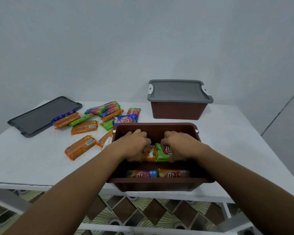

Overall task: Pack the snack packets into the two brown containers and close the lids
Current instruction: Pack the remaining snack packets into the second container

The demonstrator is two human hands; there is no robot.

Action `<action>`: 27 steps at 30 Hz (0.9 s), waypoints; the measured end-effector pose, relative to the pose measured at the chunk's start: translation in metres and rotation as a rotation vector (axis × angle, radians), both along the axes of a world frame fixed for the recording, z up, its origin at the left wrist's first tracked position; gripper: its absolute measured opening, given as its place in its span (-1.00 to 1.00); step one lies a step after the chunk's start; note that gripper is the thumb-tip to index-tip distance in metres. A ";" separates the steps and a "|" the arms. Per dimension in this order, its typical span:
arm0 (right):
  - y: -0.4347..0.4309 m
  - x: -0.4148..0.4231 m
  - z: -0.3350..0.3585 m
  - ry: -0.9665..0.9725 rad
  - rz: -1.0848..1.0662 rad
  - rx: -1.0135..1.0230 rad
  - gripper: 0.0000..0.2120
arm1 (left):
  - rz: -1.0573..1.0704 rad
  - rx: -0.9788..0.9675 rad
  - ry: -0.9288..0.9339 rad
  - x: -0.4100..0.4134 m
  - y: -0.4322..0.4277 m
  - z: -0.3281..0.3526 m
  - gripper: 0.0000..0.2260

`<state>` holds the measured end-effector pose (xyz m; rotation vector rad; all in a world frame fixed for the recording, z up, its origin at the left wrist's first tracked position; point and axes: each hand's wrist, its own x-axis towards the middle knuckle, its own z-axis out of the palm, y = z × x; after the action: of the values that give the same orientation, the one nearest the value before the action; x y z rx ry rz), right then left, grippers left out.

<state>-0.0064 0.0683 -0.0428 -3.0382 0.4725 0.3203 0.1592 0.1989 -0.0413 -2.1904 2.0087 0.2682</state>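
Observation:
An open brown container (153,181) stands at the table's near edge. Both of my hands are inside it. My left hand (134,145) grips an orange snack packet (149,154). My right hand (180,144) grips a green snack packet (162,154) right beside it. Two more packets (158,173) lie flat against the container's near wall. A second brown container (178,110) stands at the back right with its grey lid (179,90) on. Several loose snack packets (95,119) are scattered on the table to the left.
A loose dark grey lid (42,116) lies flat at the table's far left. The white table (32,163) ends just below the open container; patterned floor tiles (139,212) show beneath. A pale wall (143,39) rises behind.

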 end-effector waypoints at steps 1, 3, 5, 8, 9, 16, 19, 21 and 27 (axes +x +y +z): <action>0.000 0.000 0.001 -0.027 0.003 -0.010 -0.60 | 0.001 -0.032 -0.006 0.001 -0.001 0.000 -0.82; -0.001 0.001 0.002 -0.082 0.013 -0.039 -0.71 | 0.008 -0.082 -0.019 0.002 -0.002 0.001 -0.80; -0.001 0.001 0.001 -0.100 0.009 -0.044 -0.77 | 0.014 -0.093 -0.015 0.003 -0.002 0.001 -0.80; -0.001 0.001 -0.001 -0.103 -0.007 -0.037 -0.78 | 0.011 -0.091 -0.003 0.004 -0.002 0.000 -0.81; -0.002 0.001 -0.002 -0.104 -0.008 -0.036 -0.78 | 0.008 -0.088 0.004 0.004 -0.002 -0.001 -0.81; -0.002 0.004 0.009 -0.102 -0.055 0.185 -0.64 | 0.026 -0.128 0.278 0.011 0.001 0.007 -0.91; -0.005 0.008 0.026 -0.286 -0.113 0.305 -0.83 | 0.034 -0.253 0.394 0.019 0.004 0.023 -0.96; -0.005 0.016 0.037 -0.416 -0.126 0.335 -0.92 | 0.048 -0.321 0.418 0.026 0.009 0.032 -0.98; 0.015 0.062 0.055 -0.549 -0.040 0.393 -0.95 | 0.062 -0.411 0.424 0.056 0.029 0.045 -0.92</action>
<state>0.0555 0.0832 0.0123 -2.5697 0.3707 -0.3745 0.2153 0.2281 0.0036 -2.6272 2.3957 0.3847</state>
